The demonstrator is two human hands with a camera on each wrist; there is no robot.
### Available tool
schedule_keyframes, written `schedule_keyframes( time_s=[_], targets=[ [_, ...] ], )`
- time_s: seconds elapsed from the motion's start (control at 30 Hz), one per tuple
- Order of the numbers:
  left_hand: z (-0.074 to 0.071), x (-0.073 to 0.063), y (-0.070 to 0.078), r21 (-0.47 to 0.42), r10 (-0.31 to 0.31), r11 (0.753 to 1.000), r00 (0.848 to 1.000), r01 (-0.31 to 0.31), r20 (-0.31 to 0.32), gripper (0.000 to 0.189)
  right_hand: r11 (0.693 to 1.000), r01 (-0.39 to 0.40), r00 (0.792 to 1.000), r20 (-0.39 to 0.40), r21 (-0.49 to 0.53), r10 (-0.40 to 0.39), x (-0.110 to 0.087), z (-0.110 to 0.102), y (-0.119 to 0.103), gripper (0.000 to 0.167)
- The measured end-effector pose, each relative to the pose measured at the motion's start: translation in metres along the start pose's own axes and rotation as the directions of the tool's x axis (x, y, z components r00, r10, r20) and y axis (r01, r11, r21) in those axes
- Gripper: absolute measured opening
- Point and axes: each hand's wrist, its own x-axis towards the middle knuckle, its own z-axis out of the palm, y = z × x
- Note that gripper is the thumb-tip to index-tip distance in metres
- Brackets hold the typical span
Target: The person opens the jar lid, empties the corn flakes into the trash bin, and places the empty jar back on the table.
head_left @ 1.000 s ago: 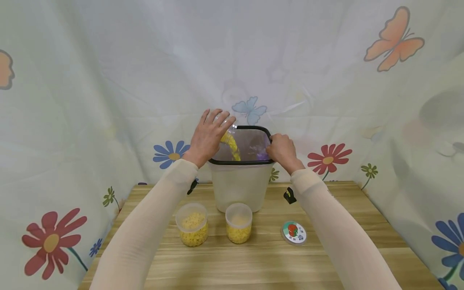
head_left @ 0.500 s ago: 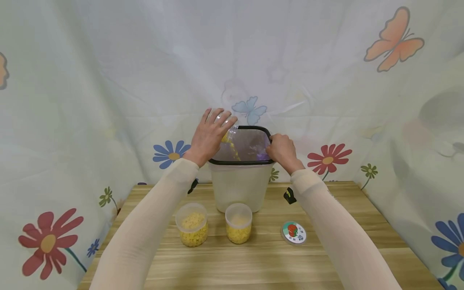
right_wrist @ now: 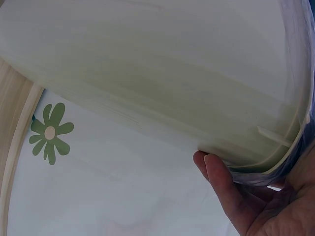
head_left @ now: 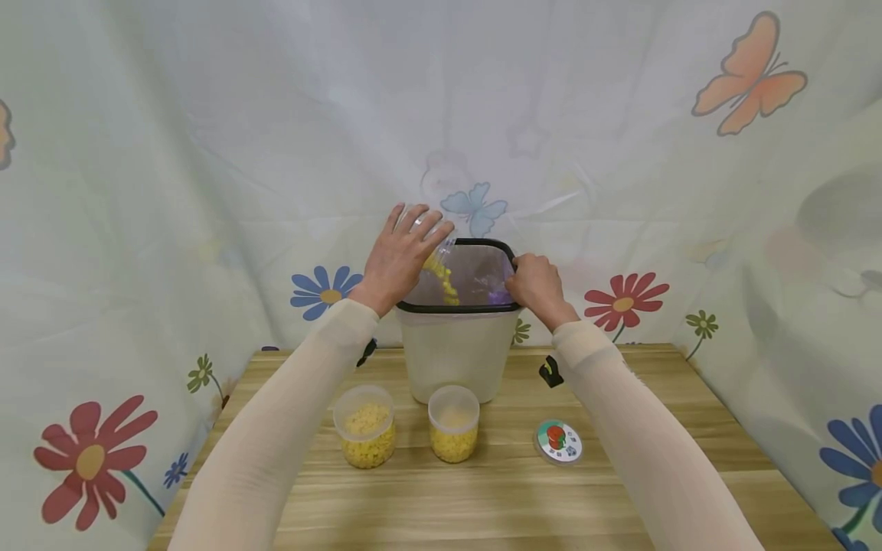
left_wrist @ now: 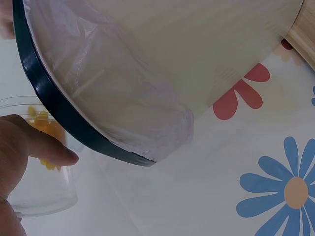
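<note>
Tilted over the bin's mouth is a clear plastic jar (left_wrist: 51, 191), which my left hand (head_left: 396, 260) grips from above. Yellow bits (head_left: 445, 283) pour from it in a stream into the bin. The whitish trash bin (head_left: 455, 348) has a black rim and a thin, pale purple bag liner (left_wrist: 123, 113). My right hand (head_left: 537, 287) grips the rim at the right corner; its fingers (right_wrist: 221, 179) curl beneath the edge in the right wrist view. What lies at the bin's bottom is hidden.
Two lidless clear tubs, the left tub (head_left: 367, 440) and the right tub (head_left: 455, 436), hold yellow bits in front of the bin. A round lid with a tomato picture (head_left: 560, 441) lies to their right on the wooden table (head_left: 441, 505). A printed curtain (head_left: 344, 153) encloses the table.
My left hand and the jar have shifted slightly up and right, and the jar is tipped further. The falling stream thinned, then thickened again. My right hand stays on the rim.
</note>
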Motion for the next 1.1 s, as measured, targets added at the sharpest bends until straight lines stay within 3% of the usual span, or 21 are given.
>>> schedule_keyframes(
  time_s=[0.87, 1.1],
  targets=[
    [-0.0012, 0.0014, 0.0024, 0.117, 0.045, 0.992, 0.997, -0.052, 0.062, 0.075, 1.0, -0.003, 1.0, 0.005, -0.01, 0.003, 0.0004, 0.0001, 0.0013, 0.018],
    [-0.0013, 0.003, 0.002, 0.171, 0.098, 0.979, 0.992, -0.11, 0.076, 0.074, 1.0, -0.005, 1.0, 0.012, -0.017, 0.005, 0.0006, -0.0002, 0.0002, 0.019]
  ],
)
